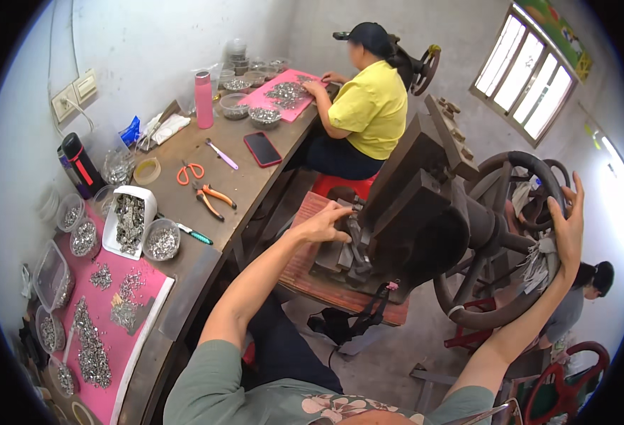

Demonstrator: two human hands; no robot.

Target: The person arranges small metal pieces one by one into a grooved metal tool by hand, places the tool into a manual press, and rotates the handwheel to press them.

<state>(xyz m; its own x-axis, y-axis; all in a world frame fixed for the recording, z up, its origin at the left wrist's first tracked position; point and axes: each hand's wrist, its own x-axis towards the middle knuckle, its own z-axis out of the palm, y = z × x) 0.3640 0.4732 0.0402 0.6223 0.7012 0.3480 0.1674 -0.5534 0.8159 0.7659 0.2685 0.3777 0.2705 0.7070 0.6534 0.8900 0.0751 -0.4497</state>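
My left hand [320, 222] reaches to the metal die [354, 248] at the foot of a dark screw press [411, 205]. Its index finger and thumb are apart, with nothing visible between them. On the right, my right hand [569, 223] lies against the outer rim of the press's large handwheel [461, 316]. The thumb touches the rim while the fingers stretch upward, not wrapped round it. A pale rag [539, 265] is tied to the wheel beside my right wrist. The press stands on a reddish wooden board [301, 273].
Left is a workbench [177, 237] with orange-handled pliers [213, 200], scissors [190, 173], a phone [262, 149] and a pink mat [121, 297] bearing small metal pieces. A co-worker in yellow [376, 106] sits at its far end. Another person [570, 308] is at lower right.
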